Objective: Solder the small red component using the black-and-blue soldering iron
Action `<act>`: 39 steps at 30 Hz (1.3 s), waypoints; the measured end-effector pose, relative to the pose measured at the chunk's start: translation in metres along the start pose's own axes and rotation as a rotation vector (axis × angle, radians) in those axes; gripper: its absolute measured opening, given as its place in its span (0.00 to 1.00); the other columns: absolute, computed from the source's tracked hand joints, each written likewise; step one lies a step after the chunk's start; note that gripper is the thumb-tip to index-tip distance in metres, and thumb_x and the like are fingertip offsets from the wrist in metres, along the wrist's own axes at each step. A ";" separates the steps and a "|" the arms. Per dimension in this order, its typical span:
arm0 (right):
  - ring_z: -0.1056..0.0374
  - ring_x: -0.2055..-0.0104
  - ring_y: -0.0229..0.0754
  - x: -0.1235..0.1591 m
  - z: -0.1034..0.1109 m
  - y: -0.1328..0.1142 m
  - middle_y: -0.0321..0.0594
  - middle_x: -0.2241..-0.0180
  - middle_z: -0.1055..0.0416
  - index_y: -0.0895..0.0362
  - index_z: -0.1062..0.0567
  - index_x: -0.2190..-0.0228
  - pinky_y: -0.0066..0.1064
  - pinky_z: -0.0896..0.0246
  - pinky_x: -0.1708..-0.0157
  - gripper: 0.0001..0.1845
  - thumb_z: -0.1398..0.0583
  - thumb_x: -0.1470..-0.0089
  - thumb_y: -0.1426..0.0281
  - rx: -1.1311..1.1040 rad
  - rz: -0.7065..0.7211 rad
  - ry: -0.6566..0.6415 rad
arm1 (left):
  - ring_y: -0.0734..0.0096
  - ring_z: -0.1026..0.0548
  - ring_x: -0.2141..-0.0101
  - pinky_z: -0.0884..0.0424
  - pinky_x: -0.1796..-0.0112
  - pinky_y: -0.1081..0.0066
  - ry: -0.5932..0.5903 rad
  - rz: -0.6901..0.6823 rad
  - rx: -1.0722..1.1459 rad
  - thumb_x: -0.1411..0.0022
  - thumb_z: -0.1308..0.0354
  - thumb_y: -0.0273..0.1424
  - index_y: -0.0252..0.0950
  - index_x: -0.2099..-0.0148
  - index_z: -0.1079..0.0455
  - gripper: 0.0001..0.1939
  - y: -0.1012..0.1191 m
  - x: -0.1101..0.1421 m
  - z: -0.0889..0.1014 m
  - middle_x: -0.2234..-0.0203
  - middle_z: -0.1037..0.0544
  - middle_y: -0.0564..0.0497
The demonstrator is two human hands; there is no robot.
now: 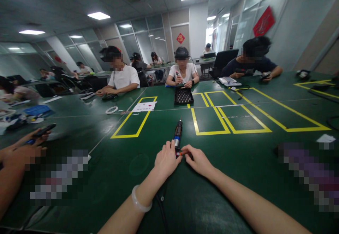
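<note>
An electric screwdriver point(178, 132) with a dark front, a silver-and-blue band and a thin bit lies on the green table, bit pointing away from me. My left hand point(166, 158) is closed around its near end, a pale bangle on the wrist. From the right, my right hand point(198, 160) reaches in with bent fingers. Its fingertips pinch at a small orange-and-red part point(179, 153) beside the screwdriver's near end. My fingers hide most of that part, so I cannot tell whether it is attached. A dark cable point(161, 209) runs below my left wrist.
Yellow tape outlines point(212, 133) mark the green table point(238, 163). Across it, a person works over a black tray point(183, 96) of small parts. A paper sheet point(144, 106) and tape roll point(111, 110) lie left. Another person's hands point(34, 145) hold a dark tool at the left edge.
</note>
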State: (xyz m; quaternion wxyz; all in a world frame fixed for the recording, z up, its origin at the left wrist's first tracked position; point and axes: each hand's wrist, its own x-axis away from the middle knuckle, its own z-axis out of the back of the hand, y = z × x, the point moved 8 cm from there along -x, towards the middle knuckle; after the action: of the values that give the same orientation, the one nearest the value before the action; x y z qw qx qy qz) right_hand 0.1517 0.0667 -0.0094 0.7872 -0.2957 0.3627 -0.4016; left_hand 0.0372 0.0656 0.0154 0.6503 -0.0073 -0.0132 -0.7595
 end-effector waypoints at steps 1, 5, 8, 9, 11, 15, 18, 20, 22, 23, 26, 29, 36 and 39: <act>0.28 0.63 0.41 0.000 0.000 0.000 0.39 0.63 0.24 0.54 0.32 0.59 0.31 0.36 0.61 0.14 0.47 0.47 0.79 -0.019 -0.006 -0.001 | 0.55 0.32 0.53 0.30 0.58 0.63 0.005 0.000 -0.001 0.40 0.51 0.43 0.33 0.37 0.50 0.33 -0.001 0.000 0.000 0.51 0.35 0.40; 0.28 0.66 0.39 -0.003 0.004 0.006 0.40 0.63 0.24 0.55 0.32 0.59 0.30 0.36 0.64 0.13 0.48 0.46 0.78 -0.083 -0.036 0.020 | 0.54 0.32 0.52 0.30 0.59 0.63 0.020 0.005 0.000 0.39 0.51 0.42 0.32 0.37 0.51 0.33 -0.002 -0.003 0.003 0.51 0.36 0.39; 0.29 0.67 0.38 -0.004 0.007 0.012 0.39 0.65 0.24 0.56 0.32 0.59 0.29 0.37 0.65 0.13 0.48 0.46 0.78 -0.126 -0.058 0.031 | 0.54 0.32 0.52 0.30 0.59 0.62 0.022 0.024 0.005 0.39 0.51 0.43 0.32 0.37 0.49 0.32 -0.003 -0.010 0.003 0.51 0.36 0.38; 0.29 0.67 0.38 -0.004 0.008 0.014 0.39 0.65 0.24 0.56 0.32 0.60 0.29 0.37 0.65 0.12 0.48 0.46 0.78 -0.141 -0.069 0.034 | 0.54 0.32 0.52 0.30 0.58 0.63 0.028 0.030 0.007 0.39 0.51 0.43 0.32 0.37 0.49 0.32 -0.003 -0.013 0.003 0.50 0.36 0.38; 0.29 0.67 0.38 -0.005 0.010 0.018 0.39 0.65 0.24 0.56 0.32 0.60 0.29 0.37 0.65 0.11 0.48 0.46 0.77 -0.173 -0.089 0.049 | 0.54 0.32 0.51 0.30 0.58 0.63 0.039 0.040 0.015 0.39 0.51 0.43 0.32 0.37 0.49 0.32 -0.005 -0.019 0.003 0.50 0.37 0.38; 0.30 0.66 0.38 -0.006 0.011 0.024 0.40 0.66 0.25 0.57 0.32 0.60 0.29 0.37 0.66 0.10 0.48 0.46 0.75 -0.227 -0.104 0.058 | 0.54 0.32 0.51 0.30 0.59 0.62 0.037 0.051 0.029 0.39 0.52 0.44 0.33 0.37 0.51 0.33 -0.010 -0.026 0.000 0.49 0.37 0.38; 0.30 0.66 0.38 -0.006 0.010 0.027 0.40 0.66 0.25 0.57 0.31 0.61 0.28 0.37 0.66 0.10 0.47 0.45 0.75 -0.239 -0.104 0.052 | 0.55 0.32 0.51 0.31 0.58 0.62 0.028 0.053 0.023 0.39 0.53 0.44 0.35 0.37 0.52 0.33 -0.016 -0.023 -0.001 0.50 0.37 0.39; 0.30 0.67 0.38 -0.005 0.009 0.029 0.39 0.66 0.25 0.57 0.31 0.61 0.28 0.37 0.66 0.09 0.47 0.45 0.74 -0.238 -0.107 0.048 | 0.56 0.32 0.51 0.31 0.58 0.63 0.019 0.061 0.007 0.39 0.52 0.44 0.36 0.36 0.52 0.33 -0.024 -0.019 0.000 0.49 0.37 0.40; 0.30 0.67 0.38 -0.005 0.009 0.029 0.39 0.66 0.25 0.57 0.31 0.61 0.28 0.38 0.66 0.09 0.47 0.45 0.74 -0.234 -0.110 0.039 | 0.57 0.32 0.52 0.31 0.59 0.64 0.014 0.075 -0.014 0.40 0.52 0.44 0.37 0.36 0.51 0.33 -0.035 -0.012 0.002 0.49 0.37 0.40; 0.30 0.67 0.38 -0.005 0.009 0.029 0.39 0.66 0.25 0.57 0.30 0.61 0.28 0.38 0.66 0.09 0.47 0.45 0.74 -0.232 -0.110 0.035 | 0.57 0.32 0.52 0.31 0.59 0.64 0.009 0.084 -0.023 0.40 0.52 0.44 0.37 0.36 0.51 0.33 -0.043 -0.007 0.002 0.49 0.37 0.40; 0.30 0.67 0.38 -0.005 0.009 0.027 0.39 0.66 0.25 0.57 0.30 0.62 0.28 0.38 0.67 0.09 0.46 0.45 0.75 -0.225 -0.112 0.025 | 0.57 0.32 0.53 0.30 0.63 0.65 -0.009 0.115 -0.040 0.39 0.54 0.44 0.36 0.35 0.52 0.33 -0.072 0.010 0.002 0.48 0.37 0.39; 0.30 0.67 0.38 -0.005 0.010 0.024 0.39 0.67 0.25 0.57 0.29 0.63 0.28 0.38 0.67 0.08 0.46 0.45 0.75 -0.218 -0.110 0.025 | 0.56 0.31 0.52 0.29 0.64 0.65 -0.027 0.156 -0.056 0.38 0.57 0.44 0.37 0.35 0.54 0.33 -0.110 0.031 0.002 0.46 0.38 0.39; 0.30 0.67 0.38 -0.005 0.010 0.022 0.38 0.68 0.25 0.57 0.29 0.64 0.28 0.38 0.67 0.08 0.46 0.45 0.74 -0.213 -0.115 0.023 | 0.50 0.33 0.49 0.30 0.57 0.59 -0.060 0.288 -0.038 0.40 0.62 0.47 0.33 0.35 0.54 0.36 -0.223 0.087 -0.005 0.45 0.40 0.37; 0.30 0.68 0.38 -0.005 0.009 0.022 0.38 0.68 0.25 0.57 0.28 0.64 0.28 0.39 0.68 0.07 0.46 0.45 0.74 -0.208 -0.120 0.015 | 0.50 0.32 0.49 0.34 0.51 0.57 -0.037 0.319 -0.019 0.41 0.62 0.50 0.33 0.36 0.52 0.37 -0.270 0.109 -0.008 0.46 0.38 0.38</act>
State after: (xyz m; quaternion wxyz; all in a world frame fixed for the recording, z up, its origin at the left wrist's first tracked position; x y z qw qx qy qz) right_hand 0.1660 0.0834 -0.0197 0.7239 -0.3941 0.3901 -0.4105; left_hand -0.2465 -0.0008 0.0071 0.7622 -0.0293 -0.0167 -0.6465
